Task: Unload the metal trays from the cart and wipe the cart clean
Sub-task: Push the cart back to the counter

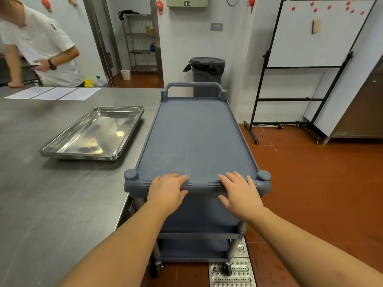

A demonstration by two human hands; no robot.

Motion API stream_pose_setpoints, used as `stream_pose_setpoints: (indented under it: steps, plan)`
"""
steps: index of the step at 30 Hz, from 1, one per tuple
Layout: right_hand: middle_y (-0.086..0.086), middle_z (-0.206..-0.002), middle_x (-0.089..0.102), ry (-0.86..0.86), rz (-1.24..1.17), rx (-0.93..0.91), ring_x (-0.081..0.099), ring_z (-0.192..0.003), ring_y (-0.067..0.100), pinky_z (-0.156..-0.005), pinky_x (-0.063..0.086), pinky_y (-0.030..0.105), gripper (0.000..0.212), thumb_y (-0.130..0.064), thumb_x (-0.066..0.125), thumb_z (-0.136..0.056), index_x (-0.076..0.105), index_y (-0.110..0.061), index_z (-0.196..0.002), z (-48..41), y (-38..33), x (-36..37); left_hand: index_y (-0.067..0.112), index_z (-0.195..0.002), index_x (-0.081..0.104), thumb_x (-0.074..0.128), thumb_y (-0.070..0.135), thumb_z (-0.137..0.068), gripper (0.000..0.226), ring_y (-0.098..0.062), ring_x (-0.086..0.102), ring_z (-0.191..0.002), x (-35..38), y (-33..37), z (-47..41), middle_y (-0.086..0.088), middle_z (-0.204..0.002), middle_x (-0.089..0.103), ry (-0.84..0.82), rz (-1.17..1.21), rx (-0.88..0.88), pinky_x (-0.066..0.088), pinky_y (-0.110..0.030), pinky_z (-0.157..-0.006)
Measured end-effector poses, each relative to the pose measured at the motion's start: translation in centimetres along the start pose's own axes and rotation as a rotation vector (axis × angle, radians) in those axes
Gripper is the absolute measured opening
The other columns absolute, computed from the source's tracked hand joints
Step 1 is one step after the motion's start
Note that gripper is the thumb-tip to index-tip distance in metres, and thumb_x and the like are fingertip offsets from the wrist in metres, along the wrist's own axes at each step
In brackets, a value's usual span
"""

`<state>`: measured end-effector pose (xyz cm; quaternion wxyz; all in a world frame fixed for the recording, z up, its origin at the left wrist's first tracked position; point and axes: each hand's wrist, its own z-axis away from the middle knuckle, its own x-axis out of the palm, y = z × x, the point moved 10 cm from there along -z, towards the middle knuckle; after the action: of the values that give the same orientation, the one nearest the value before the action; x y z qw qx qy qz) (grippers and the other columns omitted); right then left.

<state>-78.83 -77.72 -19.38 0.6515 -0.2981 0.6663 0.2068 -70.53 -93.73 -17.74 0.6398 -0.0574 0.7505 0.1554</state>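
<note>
Head view: trays [92,134] stacked on tabletop [41,193], ten o'clock.
Left grip [167,189]: clasping cart handle [199,184].
Right grip [238,193]: released, resting flat.
Tip: I'd steady cart [194,137], wipe twelve-to-six.

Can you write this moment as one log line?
metal trays: stacked on table | cart: top shelf bare | left hand: grips handle | right hand: rests on handle
</note>
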Motion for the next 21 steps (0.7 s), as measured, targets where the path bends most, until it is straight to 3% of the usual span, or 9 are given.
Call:
stream_pose_setpoints:
  steps: [3,5,9,12,16,18,21]
  plan:
    - [-0.006,-0.138,0.044,0.057,0.053,0.017,0.035,-0.133,0.019,-0.112,0.025,0.045,0.046,-0.038,0.047,-0.095,0.036,-0.026,-0.138,0.9,0.3,-0.8,0.034,-0.136,0.042,0.052,0.039,-0.093,0.044,-0.017,0.045,-0.125,-0.2,-1.5,0.9,0.01,-0.131,0.054,-0.01,-0.102,-0.054,0.03,-0.037,-0.107]
    - [-0.007,-0.131,0.05,0.058,0.05,0.024,0.042,-0.125,0.019,-0.107,0.032,0.041,0.038,-0.035,0.046,-0.096,0.041,-0.027,-0.132,1.1,0.5,-1.0,0.034,-0.135,0.042,0.051,0.036,-0.095,0.041,-0.018,0.045,-0.125,0.0,-2.2,1.2,0.009,-0.131,0.054,-0.043,-0.117,-0.091,0.029,-0.039,-0.108]
    - [-0.005,-0.113,0.058,0.053,0.003,0.066,0.05,-0.112,0.022,-0.098,0.038,0.042,0.017,-0.026,0.044,-0.096,0.051,-0.025,-0.112,1.4,0.8,-1.3,0.031,-0.119,0.052,0.047,0.029,-0.097,0.022,-0.021,0.054,-0.104,-0.6,-1.6,1.3,0.005,-0.112,0.062,-0.052,-0.115,-0.096,0.039,-0.036,-0.086]
    - [-0.005,-0.105,0.058,0.05,-0.02,0.097,0.05,-0.107,0.023,-0.1,0.036,0.047,0.011,-0.022,0.042,-0.097,0.051,-0.024,-0.103,1.8,1.0,-1.2,0.029,-0.112,0.054,0.047,0.03,-0.097,0.016,-0.021,0.058,-0.095,-0.6,-1.3,1.5,0.002,-0.104,0.063,-0.102,-0.153,-0.098,0.037,-0.032,-0.067]
    - [-0.005,-0.106,0.059,0.054,-0.045,0.103,0.049,-0.106,0.022,-0.105,0.031,0.049,0.011,-0.02,0.042,-0.098,0.052,-0.024,-0.103,1.9,0.6,-1.1,0.027,-0.107,0.056,0.05,0.029,-0.096,0.012,-0.021,0.059,-0.089,-0.9,-1.6,1.5,0.0,-0.1,0.063,-0.12,-0.16,-0.125,0.036,-0.031,-0.061]
    - [-0.005,-0.106,0.059,0.058,-0.049,0.097,0.049,-0.106,0.022,-0.106,0.03,0.05,0.012,-0.02,0.043,-0.098,0.053,-0.024,-0.104,1.9,0.3,-1.0,0.028,-0.111,0.056,0.049,0.028,-0.097,0.015,-0.022,0.059,-0.092,-0.8,-1.9,1.7,0.0,-0.102,0.063,-0.106,-0.139,-0.136,0.039,-0.032,-0.066]
    - [-0.004,-0.109,0.059,0.068,-0.055,0.09,0.049,-0.108,0.022,-0.108,0.029,0.05,0.013,-0.021,0.044,-0.098,0.053,-0.024,-0.107,2.0,0.0,-1.1,0.032,-0.123,0.05,0.047,0.027,-0.097,0.027,-0.021,0.053,-0.111,-0.2,-2.4,2.3,0.004,-0.119,0.06,-0.069,-0.102,-0.129,0.038,-0.042,-0.098]
